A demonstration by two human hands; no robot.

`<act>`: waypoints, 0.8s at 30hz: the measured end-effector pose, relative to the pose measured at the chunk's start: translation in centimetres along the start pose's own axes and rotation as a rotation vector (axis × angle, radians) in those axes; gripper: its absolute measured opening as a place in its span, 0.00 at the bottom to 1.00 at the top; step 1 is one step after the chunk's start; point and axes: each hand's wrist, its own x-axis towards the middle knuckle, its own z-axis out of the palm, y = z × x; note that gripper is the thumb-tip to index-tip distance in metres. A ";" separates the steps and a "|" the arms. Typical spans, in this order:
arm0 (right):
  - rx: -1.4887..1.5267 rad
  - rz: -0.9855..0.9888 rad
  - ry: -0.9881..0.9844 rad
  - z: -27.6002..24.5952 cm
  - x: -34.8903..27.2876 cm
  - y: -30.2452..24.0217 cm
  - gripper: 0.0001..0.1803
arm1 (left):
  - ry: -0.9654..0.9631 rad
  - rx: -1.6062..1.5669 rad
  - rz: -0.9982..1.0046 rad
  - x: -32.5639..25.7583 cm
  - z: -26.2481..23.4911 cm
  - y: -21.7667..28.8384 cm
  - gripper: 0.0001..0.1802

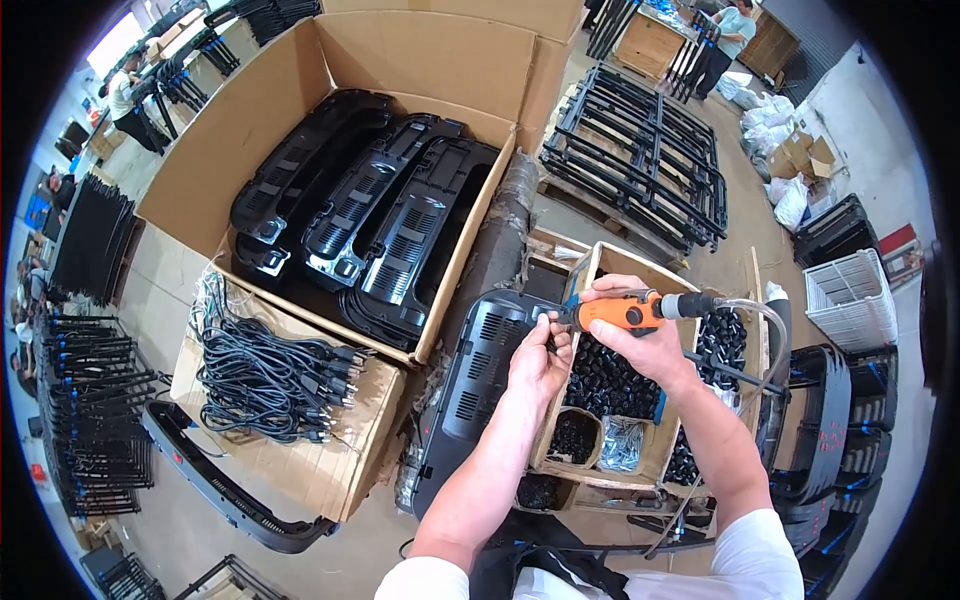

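My right hand [640, 340] is wrapped round an orange power screwdriver [612, 314] with a hose at its back end, its tip pointing left. At that tip, the fingers of my left hand [541, 360] are pinched together; what they hold, if anything, is too small to make out. Both hands are over the right side of a black plastic cover [484, 350] with rows of vent slots, which lies along a padded rail [500, 230]. Beneath the screwdriver stands a divided wooden parts box [550, 420] with many small black parts [605, 385] and a bag of silvery screws [622, 442].
A large open carton [425, 45] at the far left holds several black covers [345, 190]. Bundled black cables [270, 375] lie on a cardboard box [365, 450]. Black metal frames [640, 160] are stacked beyond the parts box. Other people [735, 35] work at the back.
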 end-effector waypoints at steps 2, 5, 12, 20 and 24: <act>0.003 -0.009 -0.012 0.3 0.3 0.0 0.28 | -0.005 -0.008 -0.007 -0.2 0.0 0.4 0.13; -0.008 -0.017 -0.014 0.9 1.1 0.1 0.27 | -0.050 0.028 0.055 -0.7 0.7 0.4 0.15; 0.019 -0.055 0.066 2.7 5.1 1.8 0.26 | 0.032 0.253 0.101 -2.7 0.8 -0.3 0.21; -0.099 -0.011 -0.002 4.4 7.1 2.5 0.26 | 0.055 0.396 0.089 -4.3 -3.1 -0.6 0.19; -0.102 -0.046 -0.006 4.7 7.2 3.0 0.21 | 0.112 0.466 0.107 -5.1 -2.7 -0.6 0.16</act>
